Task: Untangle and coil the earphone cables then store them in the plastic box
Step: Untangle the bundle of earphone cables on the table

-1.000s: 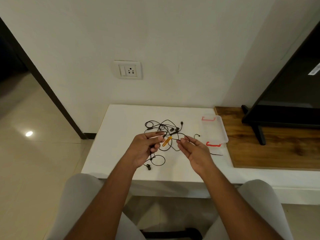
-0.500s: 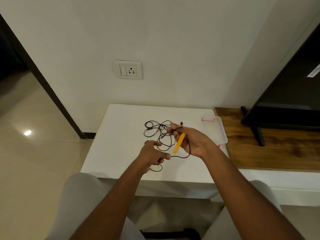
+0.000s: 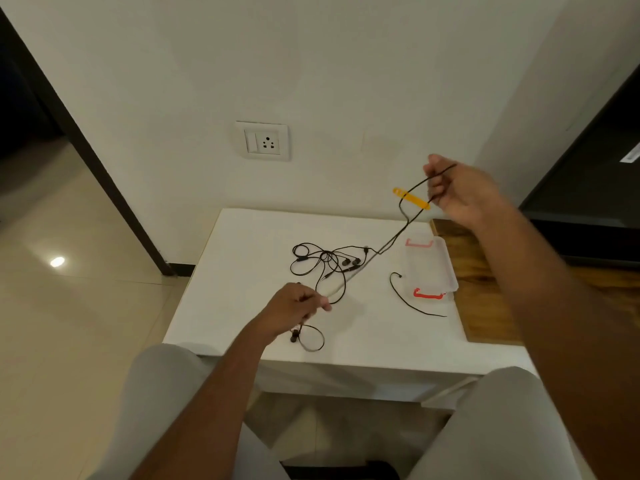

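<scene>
Earphone cables [image 3: 325,263] judged light, thin and limp, slightly springy; prone to snag at crossings and to slide through a loose pinch; best taken on the bare wire close to a knot, never by earbud or plug; slow, steady draw advised.

Left to right across white table [image 3: 242,271]: small loop with earbud [image 3: 293,337] lying at near edge, just beneath left hand [image 3: 294,308]; left hand low over table, fingers curled, pinching wire from the tangle; contact blurred, possibly two strands in the pinch. Bulk of cables flat at table centre, knotted, nothing coiled yet.

Taut strand [image 3: 393,240] rising from tangle up and rightward to right hand [image 3: 460,192]; right hand raised high above table, wrist bent, fingers curled round that wire together with yellow tie strap [image 3: 410,198] jutting leftward. Loose black cord [image 3: 412,306] on table just beside plastic box [image 3: 446,271]; box at right table edge, red clips at both ends.
</scene>
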`<action>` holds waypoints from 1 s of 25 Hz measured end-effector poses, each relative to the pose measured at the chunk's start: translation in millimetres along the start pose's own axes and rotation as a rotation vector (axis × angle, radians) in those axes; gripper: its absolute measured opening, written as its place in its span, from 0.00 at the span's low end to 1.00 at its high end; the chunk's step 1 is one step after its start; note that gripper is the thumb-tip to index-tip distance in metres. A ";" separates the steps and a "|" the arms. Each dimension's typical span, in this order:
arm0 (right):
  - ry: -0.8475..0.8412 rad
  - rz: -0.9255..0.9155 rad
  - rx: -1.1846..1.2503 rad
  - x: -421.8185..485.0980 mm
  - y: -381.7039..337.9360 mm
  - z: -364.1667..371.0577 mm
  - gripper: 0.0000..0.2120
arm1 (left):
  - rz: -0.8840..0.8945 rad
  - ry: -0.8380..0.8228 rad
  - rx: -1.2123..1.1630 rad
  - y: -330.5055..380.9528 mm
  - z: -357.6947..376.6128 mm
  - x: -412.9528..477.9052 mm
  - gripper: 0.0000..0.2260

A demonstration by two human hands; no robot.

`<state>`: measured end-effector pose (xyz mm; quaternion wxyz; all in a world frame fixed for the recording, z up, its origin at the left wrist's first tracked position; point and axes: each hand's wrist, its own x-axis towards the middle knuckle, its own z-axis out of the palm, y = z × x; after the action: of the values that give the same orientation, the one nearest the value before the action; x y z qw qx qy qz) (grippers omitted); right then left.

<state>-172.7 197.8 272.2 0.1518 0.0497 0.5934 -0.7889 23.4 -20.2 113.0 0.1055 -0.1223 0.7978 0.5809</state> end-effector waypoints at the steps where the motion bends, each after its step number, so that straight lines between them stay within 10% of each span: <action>1: 0.029 -0.057 0.029 7.4 -12.8 -3.8 0.08 | 0.039 0.065 -0.036 -2.1 -5.4 0.2 0.10; 9: 0.049 0.205 -0.823 5.2 35.0 -29.0 0.41 | 0.173 0.005 -0.830 39.5 -14.6 -10.8 0.13; 13: 0.022 -0.143 -0.611 -70.4 104.2 4.1 0.08 | 0.187 -0.135 -1.033 56.0 -2.0 -11.1 0.16; 18: -0.515 0.198 -0.327 -138.2 167.5 31.1 0.20 | 0.192 -0.153 -1.080 55.4 4.4 -9.8 0.15; 25: -0.340 0.113 -0.316 -142.1 177.0 12.2 0.10 | 0.149 0.001 -1.037 33.9 -4.4 -0.5 0.18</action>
<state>16.2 167.7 149.4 0.2994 -0.0751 0.6717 -0.6734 13.0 -14.3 145.1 -0.0106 -0.1017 0.4121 0.9054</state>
